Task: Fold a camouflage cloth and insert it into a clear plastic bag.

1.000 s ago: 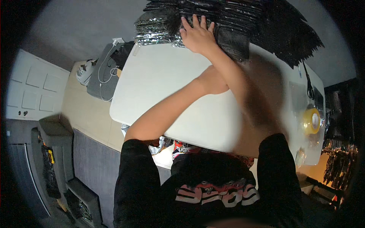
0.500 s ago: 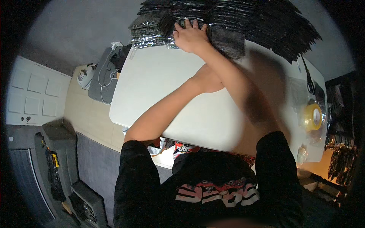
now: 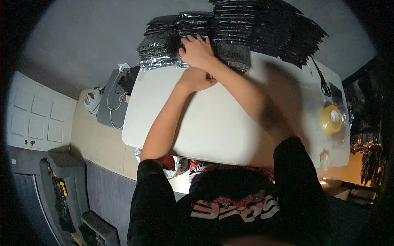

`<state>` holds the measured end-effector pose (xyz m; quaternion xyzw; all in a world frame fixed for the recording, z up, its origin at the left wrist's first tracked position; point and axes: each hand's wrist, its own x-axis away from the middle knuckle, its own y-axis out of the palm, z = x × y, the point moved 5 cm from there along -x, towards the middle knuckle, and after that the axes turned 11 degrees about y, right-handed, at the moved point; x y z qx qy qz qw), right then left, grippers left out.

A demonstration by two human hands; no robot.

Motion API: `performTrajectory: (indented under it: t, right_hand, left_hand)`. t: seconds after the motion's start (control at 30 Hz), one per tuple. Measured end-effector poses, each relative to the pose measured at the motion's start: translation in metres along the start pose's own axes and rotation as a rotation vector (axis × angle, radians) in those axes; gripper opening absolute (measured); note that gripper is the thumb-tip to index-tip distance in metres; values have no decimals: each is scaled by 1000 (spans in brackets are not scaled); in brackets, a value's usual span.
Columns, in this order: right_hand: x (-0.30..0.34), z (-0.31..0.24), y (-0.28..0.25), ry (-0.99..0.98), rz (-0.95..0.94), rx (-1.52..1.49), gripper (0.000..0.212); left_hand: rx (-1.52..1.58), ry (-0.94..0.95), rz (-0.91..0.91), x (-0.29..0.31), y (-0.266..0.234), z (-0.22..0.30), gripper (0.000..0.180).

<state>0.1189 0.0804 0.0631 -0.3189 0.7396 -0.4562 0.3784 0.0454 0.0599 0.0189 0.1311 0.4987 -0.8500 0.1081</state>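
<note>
Several stacks of flat black plastic packets stand along the far side of a white table (image 3: 221, 119). My right hand (image 3: 197, 52) rests palm down with fingers spread on the front of one black stack (image 3: 195, 25). To its left is a stack of shiny, clear-wrapped dark packets (image 3: 155, 53); a dark grey packet (image 3: 234, 53) lies just to its right. My left hand (image 3: 196, 80) is at the table's far edge, tucked beneath my right wrist. Its fingers are mostly hidden by my right arm, and whatever it touches cannot be made out.
Taller black stacks (image 3: 275, 33) fan out toward the far right. On the table's right side are black-handled scissors (image 3: 325, 88), a roll of yellowish tape (image 3: 334, 118) and clear plastic film. A grey seat with a white cable (image 3: 111, 98) stands left of the table.
My left hand has shifted left and farther away, closer beneath my right wrist. My right hand stays spread on the packets. The whole view has tilted slightly.
</note>
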Motion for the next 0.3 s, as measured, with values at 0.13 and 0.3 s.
performTrajectory:
  t: [0.13, 0.3]
  right_hand:
    - [29, 1, -56, -217, 154, -535, 35]
    - [100, 64, -74, -308, 87, -602, 23]
  left_hand:
    - [619, -132, -190, 24, -25, -31, 25]
    - [1083, -332, -4, 14, -31, -57, 49]
